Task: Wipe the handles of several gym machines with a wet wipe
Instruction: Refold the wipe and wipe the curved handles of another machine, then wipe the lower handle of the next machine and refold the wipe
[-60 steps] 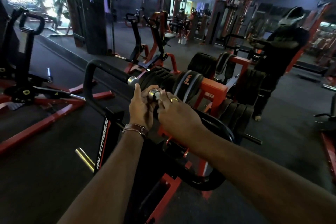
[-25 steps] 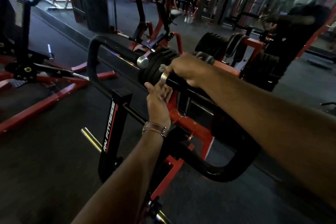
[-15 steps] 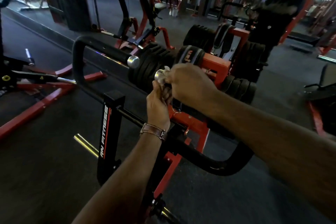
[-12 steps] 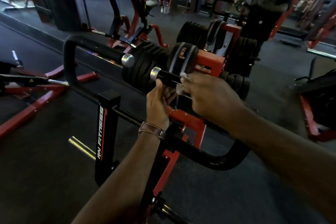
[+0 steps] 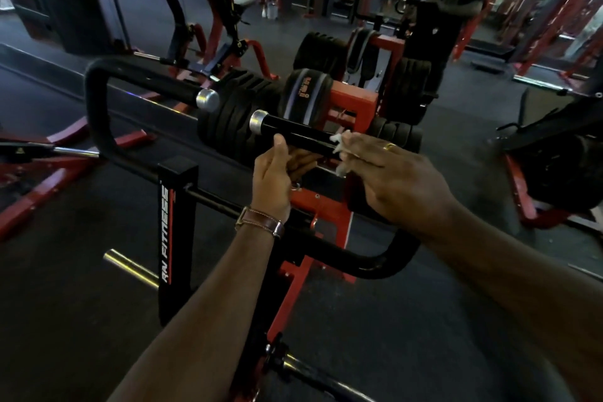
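A black machine handle (image 5: 293, 132) with a silver end cap points left at the centre of the head view. My right hand (image 5: 391, 179) holds a white wet wipe (image 5: 341, 153) against the handle's right part, the wipe bunched under my fingers. My left hand (image 5: 277, 179) cups the handle from below, thumb up against its near side, its fingers partly hidden under the bar. A second black handle (image 5: 169, 86) with a silver cap runs parallel farther back on the left.
The black and red machine frame (image 5: 173, 232) stands in front of me with its curved black bar (image 5: 359, 261) below my hands. Stacked black weight plates (image 5: 238, 121) sit behind the handle. Other red machines (image 5: 222, 26) and a dark floor surround it.
My right hand has slid the wipe rightward along the handle, away from the silver cap, baring more of the bar. My left hand stays beneath the handle.
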### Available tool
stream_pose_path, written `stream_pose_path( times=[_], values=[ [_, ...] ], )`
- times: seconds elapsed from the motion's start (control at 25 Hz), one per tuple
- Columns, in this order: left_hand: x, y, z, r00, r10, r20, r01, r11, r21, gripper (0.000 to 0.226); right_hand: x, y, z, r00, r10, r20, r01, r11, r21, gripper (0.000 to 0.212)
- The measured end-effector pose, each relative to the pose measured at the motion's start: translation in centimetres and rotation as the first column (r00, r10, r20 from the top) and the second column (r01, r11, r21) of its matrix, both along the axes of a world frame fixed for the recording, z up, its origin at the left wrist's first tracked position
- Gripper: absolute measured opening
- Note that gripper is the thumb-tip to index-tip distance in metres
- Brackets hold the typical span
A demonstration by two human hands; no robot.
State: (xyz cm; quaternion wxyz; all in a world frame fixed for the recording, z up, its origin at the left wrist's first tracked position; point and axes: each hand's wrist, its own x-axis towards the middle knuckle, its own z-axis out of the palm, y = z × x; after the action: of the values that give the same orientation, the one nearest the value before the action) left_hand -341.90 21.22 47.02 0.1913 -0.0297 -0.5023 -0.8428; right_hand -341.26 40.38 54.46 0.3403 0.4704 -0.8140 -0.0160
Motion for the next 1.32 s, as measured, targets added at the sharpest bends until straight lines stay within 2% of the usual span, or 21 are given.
stream_pose_path(
  times=[0.08, 0.16, 0.24, 0.28, 0.32, 0.36, 0.4, 0.44, 0.48, 0.52, 0.64, 0.72, 0.8, 0.88, 0.96, 1.12, 1.32],
  values=[
    [0.7, 1.1, 0.3, 0.999, 0.043, -0.012, -0.044, 0.998, -0.035, 0.038, 0.6, 0.9, 0.3, 0.998, -0.038, 0.049, 0.041, 0.998, -0.055, 0.032],
    [2.1, 3.3, 0.8, 0.997, 0.079, -0.013, -0.079, 0.996, -0.029, 0.025, 1.5, 0.9, 0.9, 0.993, -0.007, 0.114, 0.023, 0.989, -0.146, 0.028],
    [3.8, 6.1, 1.4, 0.992, 0.12, 0.032, -0.12, 0.993, 0.017, 0.017, 3.0, 1.4, 2.1, 0.966, 0.046, 0.255, 0.059, 0.918, -0.391, 0.017],
    [4.7, 7.6, 1.7, 0.987, 0.147, 0.058, -0.15, 0.988, 0.049, 0.015, 4.0, 2.0, 2.6, 0.926, 0.073, 0.37, 0.156, 0.818, -0.554, 0.012],
    [5.5, 9.3, 2.0, 0.982, 0.177, 0.072, -0.182, 0.98, 0.076, 0.015, 5.1, 2.9, 2.8, 0.855, 0.134, 0.501, 0.299, 0.662, -0.687, 0.009],
    [6.4, 10.9, 2.3, 0.974, 0.213, 0.071, -0.218, 0.973, 0.08, 0.016, 6.3, 3.9, 2.9, 0.734, 0.268, 0.624, 0.461, 0.479, -0.747, 0.011],
    [7.3, 12.6, 2.6, 0.971, 0.236, 0.049, -0.238, 0.969, 0.059, 0.017, 7.4, 5.0, 2.8, 0.587, 0.428, 0.687, 0.614, 0.318, -0.722, 0.014],
    [8.4, 14.7, 2.9, 0.974, 0.224, 0.012, -0.225, 0.974, 0.02, 0.018, 8.8, 6.8, 2.6, 0.459, 0.559, 0.691, 0.73, 0.205, -0.652, 0.019],
    [9.6, 17.0, 3.2, 0.984, 0.178, -0.027, -0.178, 0.984, -0.021, 0.019, 10.1, 8.7, 2.2, 0.375, 0.645, 0.666, 0.803, 0.132, -0.581, 0.023],
    [10.8, 19.4, 3.4, 0.992, 0.113, -0.052, -0.116, 0.991, -0.064, 0.018, 11.4, 10.7, 1.7, 0.335, 0.692, 0.639, 0.845, 0.08, -0.529, 0.027],
    [14.1, 26.1, 2.7, 0.998, -0.047, -0.037, 0.039, 0.98, -0.195, 0.011, 16.0, 16.9, 0.0, 0.366, 0.725, 0.583, 0.87, -0.044, -0.49, 0.033],
    [15.6, 29.8, 1.6, 0.989, -0.15, 0.008, 0.147, 0.959, -0.243, 0.014, 19.1, 20.8, -1.1, 0.402, 0.7, 0.59, 0.864, -0.076, -0.498, 0.034],
    [17.1, 33.5, 0.4, 0.96, -0.271, 0.067, 0.279, 0.926, -0.254, 0.019, 22.1, 24.5, -2.3, 0.457, 0.631, 0.627, 0.851, -0.106, -0.514, 0.026],
    [19.2, 37.6, -0.6, 0.912, -0.397, 0.101, 0.408, 0.867, -0.284, 0.025, 25.2, 28.5, -3.5, 0.526, 0.551, 0.648, 0.841, -0.226, -0.492, 0.013],
    [21.6, 41.6, -1.0, 0.858, -0.498, 0.128, 0.511, 0.799, -0.316, 0.026, 28.3, 32.0, -4.4, 0.573, 0.496, 0.652, 0.819, -0.348, -0.456, 0.012],
    [25.5, 48.0, -1.2, 0.738, -0.655, 0.164, 0.667, 0.669, -0.329, 0.025, 33.6, 36.8, -5.2, 0.671, 0.356, 0.651, 0.72, -0.521, -0.458, 0.015],
    [30.0, 54.2, -0.8, 0.478, -0.845, 0.24, 0.86, 0.394, -0.324, 0.016, 40.0, 40.7, -6.0, 0.77, 0.08, 0.633, 0.45, -0.771, -0.45, 0.011]
  ],
)
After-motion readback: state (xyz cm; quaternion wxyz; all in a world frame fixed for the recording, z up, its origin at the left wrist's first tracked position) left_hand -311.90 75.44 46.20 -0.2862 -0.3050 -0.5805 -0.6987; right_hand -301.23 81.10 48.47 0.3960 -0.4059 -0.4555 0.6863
